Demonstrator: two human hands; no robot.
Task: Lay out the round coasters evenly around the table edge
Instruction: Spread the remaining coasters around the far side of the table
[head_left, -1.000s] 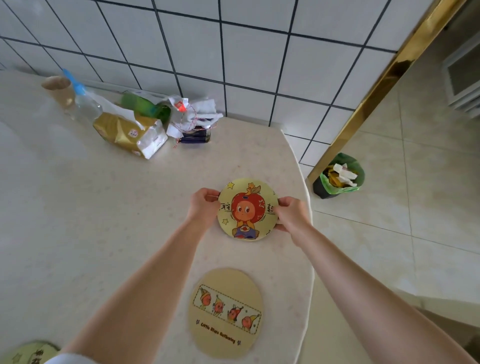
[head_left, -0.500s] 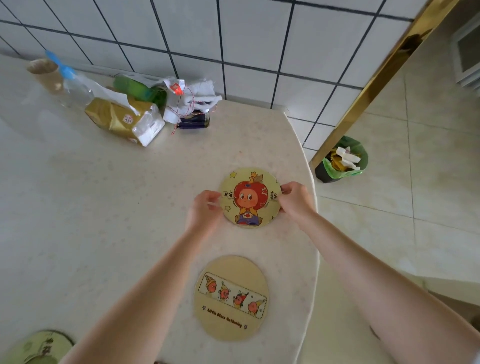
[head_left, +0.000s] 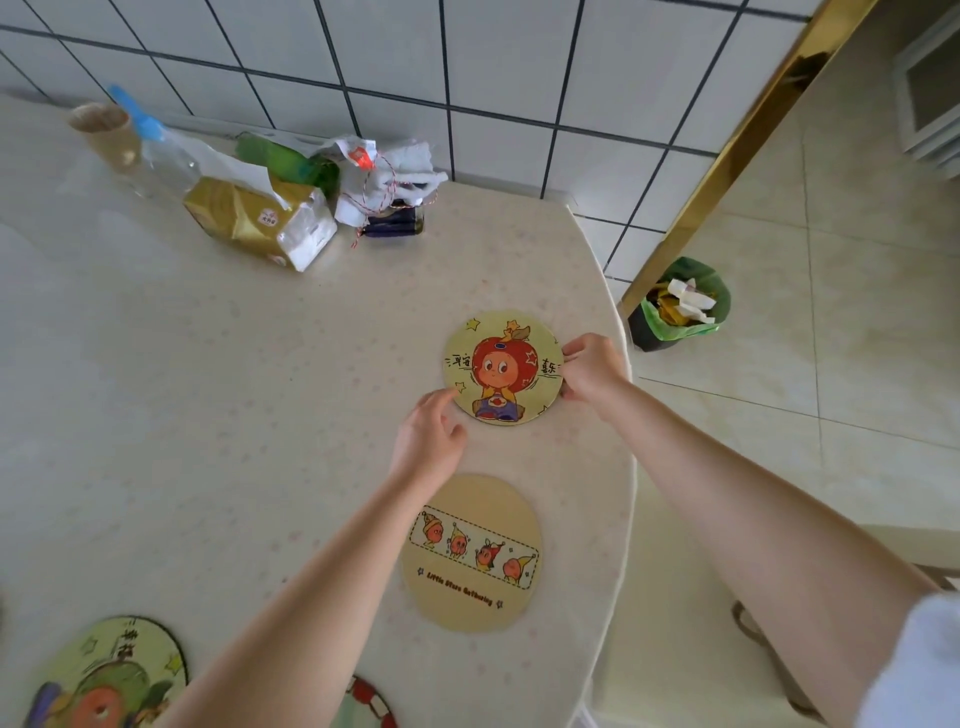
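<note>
Your right hand (head_left: 592, 370) pinches the right rim of the apple-character coaster (head_left: 503, 368), which lies flat on the table (head_left: 208, 395) close to its right edge. Your left hand (head_left: 429, 440) sits just beside the coaster's lower-left rim, fingers loosely curled and holding nothing; whether a fingertip touches the rim, you cannot tell from this angle.

Nearer to you along the same edge lies a tan coaster with a strip of small figures (head_left: 471, 555), apart from the first. A green coaster (head_left: 106, 675) lies at the lower left, cut by the frame, and a sliver of a red-and-white coaster (head_left: 370, 701) shows beneath your left forearm.

On the floor past the table corner stands a small bin with a green liner (head_left: 691, 304), holding white scraps and yellowish waste. At the back by the tiled wall are a paper cup (head_left: 106, 132), its contents not visible, a clear bottle with a blue cap (head_left: 156, 150), a gold packet (head_left: 260, 221) and a bundle of white wrappers (head_left: 384, 176).
</note>
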